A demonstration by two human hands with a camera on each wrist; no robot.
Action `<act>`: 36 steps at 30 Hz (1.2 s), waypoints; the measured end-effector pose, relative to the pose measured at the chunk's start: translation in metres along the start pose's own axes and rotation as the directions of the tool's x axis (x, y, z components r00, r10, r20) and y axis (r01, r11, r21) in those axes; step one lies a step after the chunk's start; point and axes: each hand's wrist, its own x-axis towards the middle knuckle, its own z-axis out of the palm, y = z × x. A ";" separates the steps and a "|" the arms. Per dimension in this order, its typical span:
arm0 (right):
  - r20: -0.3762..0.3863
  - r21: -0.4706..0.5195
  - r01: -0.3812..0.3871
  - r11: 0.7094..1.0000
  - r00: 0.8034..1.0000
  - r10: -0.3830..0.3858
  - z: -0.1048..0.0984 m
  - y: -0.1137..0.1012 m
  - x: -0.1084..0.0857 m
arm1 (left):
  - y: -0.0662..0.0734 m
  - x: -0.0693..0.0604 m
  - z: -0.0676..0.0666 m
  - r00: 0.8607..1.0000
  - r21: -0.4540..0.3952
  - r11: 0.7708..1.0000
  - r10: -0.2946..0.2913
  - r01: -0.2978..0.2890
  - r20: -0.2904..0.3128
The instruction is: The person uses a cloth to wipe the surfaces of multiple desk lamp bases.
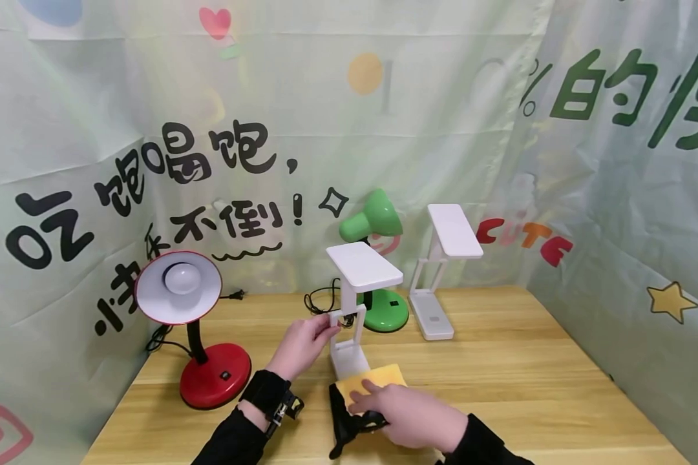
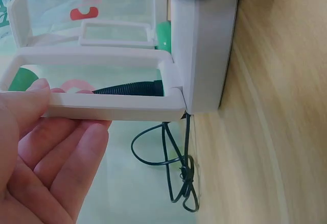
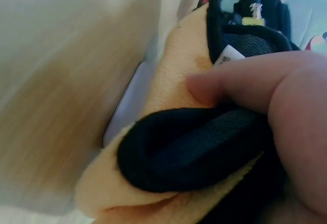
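A white folding lamp (image 1: 363,266) stands at the middle of the table. My left hand (image 1: 304,345) pinches its hinged arm, and the left wrist view shows thumb and fingers on the white frame (image 2: 117,106). My right hand (image 1: 410,413) holds a yellow cloth with black edging (image 1: 384,378) against the front of the lamp's base (image 1: 349,360). In the right wrist view the cloth (image 3: 176,71) is folded under the thumb, covering part of the base (image 3: 130,101); the other fingers are mostly hidden.
To the left stands a red lamp (image 1: 215,376). Behind the white lamp are a green lamp (image 1: 386,312) and, further right, a second white lamp (image 1: 433,316). A black cable (image 2: 168,155) hangs near the green lamp. Printed curtains (image 1: 302,77) enclose the wooden table (image 1: 529,387).
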 end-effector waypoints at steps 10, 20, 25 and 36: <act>0.009 -0.013 0.051 0.999 0.999 -0.051 0.008 0.000 -0.009 | -0.002 -0.001 -0.003 0.999 -0.009 0.999 -0.031 0.031 0.010; -0.044 0.028 0.023 0.999 0.999 -0.021 0.003 0.002 0.016 | -0.005 -0.002 -0.005 1.000 -0.020 1.000 -0.004 0.004 0.011; -0.066 0.003 -0.004 1.000 0.998 0.004 0.000 0.008 0.032 | -0.004 -0.002 -0.005 1.000 -0.030 1.000 -0.002 0.003 0.011; -0.102 0.030 -0.054 0.998 0.993 0.056 -0.003 0.035 0.070 | -0.003 -0.001 -0.003 0.999 -0.046 0.999 -0.017 0.018 0.027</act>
